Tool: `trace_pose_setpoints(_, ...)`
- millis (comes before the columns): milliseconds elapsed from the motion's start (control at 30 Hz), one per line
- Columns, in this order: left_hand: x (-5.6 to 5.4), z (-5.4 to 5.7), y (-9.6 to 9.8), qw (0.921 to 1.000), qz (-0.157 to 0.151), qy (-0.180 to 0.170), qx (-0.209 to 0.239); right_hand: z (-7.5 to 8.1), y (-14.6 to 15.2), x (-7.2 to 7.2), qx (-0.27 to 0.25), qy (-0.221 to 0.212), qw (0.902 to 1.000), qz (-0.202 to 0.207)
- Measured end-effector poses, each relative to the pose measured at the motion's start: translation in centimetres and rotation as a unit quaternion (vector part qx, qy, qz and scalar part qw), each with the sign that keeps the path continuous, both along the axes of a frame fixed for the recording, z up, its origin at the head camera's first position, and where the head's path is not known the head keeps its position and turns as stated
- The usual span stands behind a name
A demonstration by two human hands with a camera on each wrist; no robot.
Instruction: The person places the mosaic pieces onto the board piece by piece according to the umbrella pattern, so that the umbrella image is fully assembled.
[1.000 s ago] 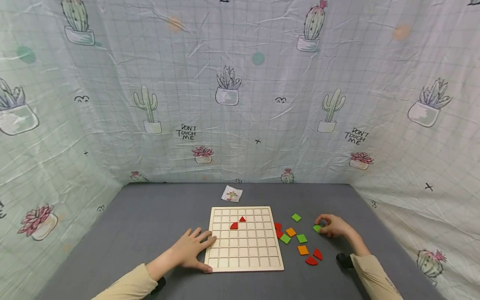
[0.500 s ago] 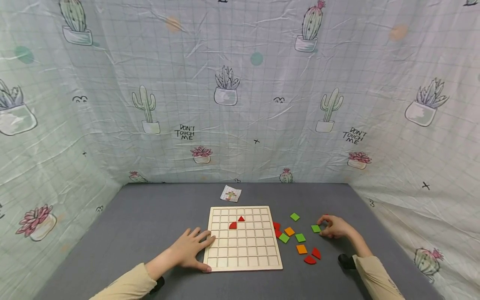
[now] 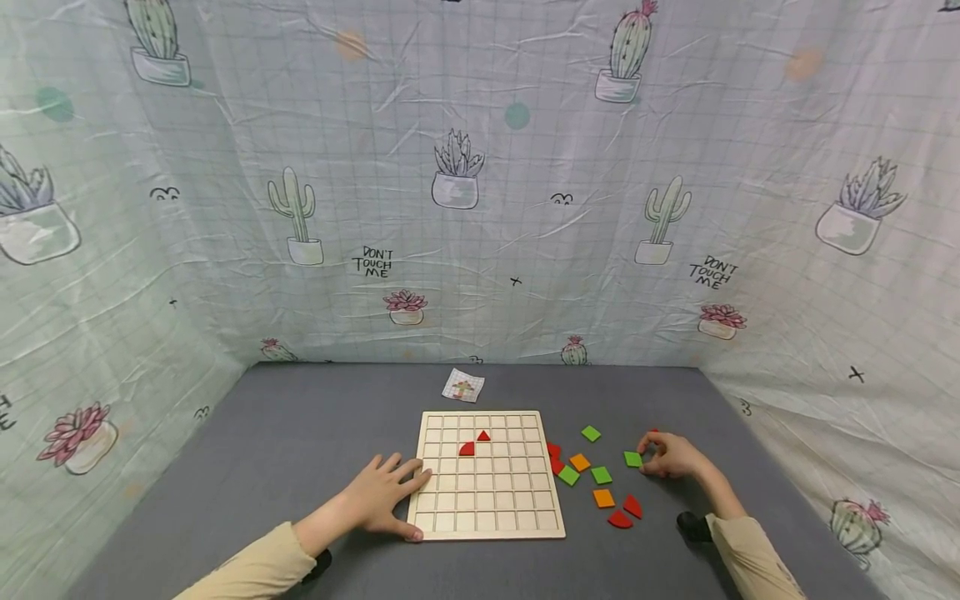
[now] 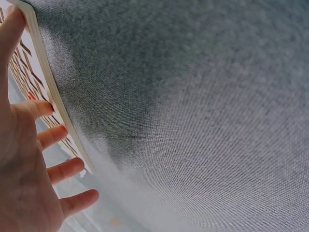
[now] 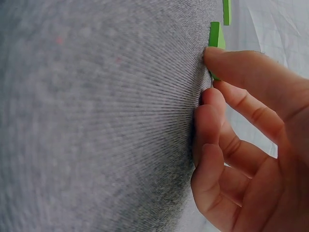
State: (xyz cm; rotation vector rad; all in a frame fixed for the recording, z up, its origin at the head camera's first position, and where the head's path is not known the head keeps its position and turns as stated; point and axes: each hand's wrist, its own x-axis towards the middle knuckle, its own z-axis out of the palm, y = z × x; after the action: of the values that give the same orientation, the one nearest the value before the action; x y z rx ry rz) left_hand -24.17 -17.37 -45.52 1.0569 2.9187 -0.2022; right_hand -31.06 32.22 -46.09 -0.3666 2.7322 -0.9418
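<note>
My left hand [image 3: 381, 497] rests with spread fingers on the left edge of a pale wooden grid board [image 3: 498, 527]. The left wrist view shows its fingertips and thumb on the board's rim. At the right of the scattered pieces, my right hand [image 3: 670, 457] has thumb and index finger at the near end of a green square tile [image 3: 633, 459], pinching it low at the table. In the right wrist view the thumb overlaps this green tile [image 5: 215, 36], and the other fingers are curled. On the board lie a red triangle [image 3: 483, 436] and a red quarter-circle piece [image 3: 467, 449].
Between board and right hand lie green tiles [image 3: 601, 475], orange tiles [image 3: 603, 498] and red pieces [image 3: 620, 520]. A bit of red [image 3: 655, 431] shows behind the right hand. A small picture card [image 3: 463, 386] lies beyond the board. A cactus-print curtain [image 3: 517, 208] surrounds the grey table.
The green tile at my right hand has turned slightly and lies more in view, while the right hand has shifted a little to the right. The left hand has stayed on the board.
</note>
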Motion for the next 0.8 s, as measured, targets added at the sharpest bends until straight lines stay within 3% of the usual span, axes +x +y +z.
trace_pose_setpoints(300,0.0,-0.4,-0.1,0.9999,-0.005,0.014,0.002,0.0,0.1,0.1,-0.022,0.009,0.9996,0.019)
trace_pose_setpoints(800,0.3,0.0,0.1,0.9999,0.000,0.016,-0.004,0.3,-1.3,0.5,-0.048,0.037,0.9971,0.045)
